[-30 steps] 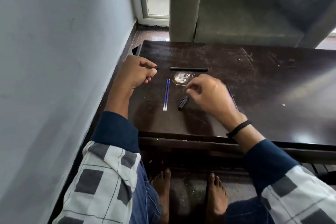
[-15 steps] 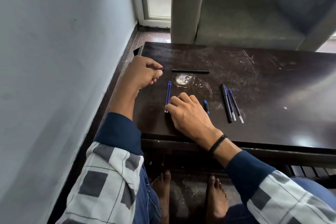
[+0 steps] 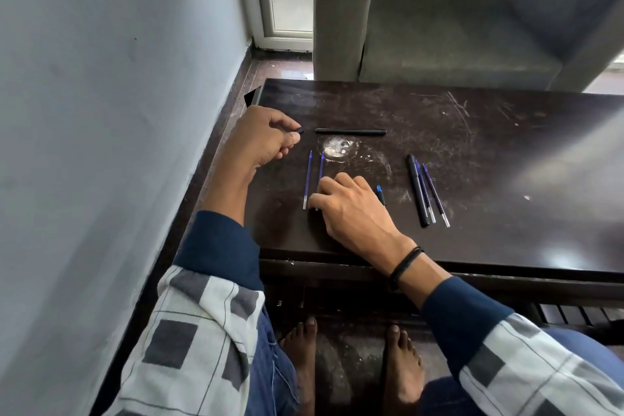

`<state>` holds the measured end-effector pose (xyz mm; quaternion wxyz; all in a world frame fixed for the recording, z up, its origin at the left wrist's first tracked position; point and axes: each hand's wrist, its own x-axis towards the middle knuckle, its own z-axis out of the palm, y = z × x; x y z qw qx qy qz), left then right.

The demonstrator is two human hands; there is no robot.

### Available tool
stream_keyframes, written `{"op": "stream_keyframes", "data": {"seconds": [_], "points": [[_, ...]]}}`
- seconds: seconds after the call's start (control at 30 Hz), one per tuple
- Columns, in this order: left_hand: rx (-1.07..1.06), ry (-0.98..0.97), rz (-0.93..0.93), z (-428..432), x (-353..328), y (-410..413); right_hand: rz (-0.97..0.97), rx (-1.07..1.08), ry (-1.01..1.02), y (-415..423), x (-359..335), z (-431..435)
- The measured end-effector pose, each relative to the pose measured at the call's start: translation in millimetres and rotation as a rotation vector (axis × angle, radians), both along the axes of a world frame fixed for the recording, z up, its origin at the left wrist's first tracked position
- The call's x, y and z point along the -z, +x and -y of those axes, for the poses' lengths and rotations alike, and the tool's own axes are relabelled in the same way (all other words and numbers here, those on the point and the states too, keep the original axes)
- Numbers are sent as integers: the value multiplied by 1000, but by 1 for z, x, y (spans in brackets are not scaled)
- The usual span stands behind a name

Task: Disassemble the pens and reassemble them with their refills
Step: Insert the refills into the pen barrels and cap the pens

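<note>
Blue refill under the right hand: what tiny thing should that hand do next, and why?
Probably pinch and lift that blue refill. The right hand has its fingers on the refill's near end. The left hand holds a small black pen piece, and a black barrel lies close by, so the refill seems wanted next.

Single head-worn wide-angle view, looking forward and steeply down onto the dark table (image 3: 526, 159) from above its near edge. Close range: the table fills mid-frame, with the left hand (image 3: 263, 138) and right hand (image 3: 351, 209) over its left part. A wall (image 3: 101, 111) lies left of the table, a grey sofa (image 3: 456, 44) beyond its far edge, and bare feet (image 3: 304, 348) below its near edge.
</note>
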<state>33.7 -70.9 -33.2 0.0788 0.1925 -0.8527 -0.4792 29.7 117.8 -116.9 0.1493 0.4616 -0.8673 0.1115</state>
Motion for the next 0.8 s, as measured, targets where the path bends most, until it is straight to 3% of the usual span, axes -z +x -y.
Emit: {"op": "stream_keyframes", "data": {"seconds": [0.4, 0.7, 0.8], "points": [[79, 19, 67, -1, -1, 1, 23, -26, 12, -6, -7, -4], [322, 188, 119, -8, -10, 8, -27, 121, -379, -26, -43, -18], [404, 222, 133, -13, -14, 9, 47, 160, -529, -37, -50, -24]]}}
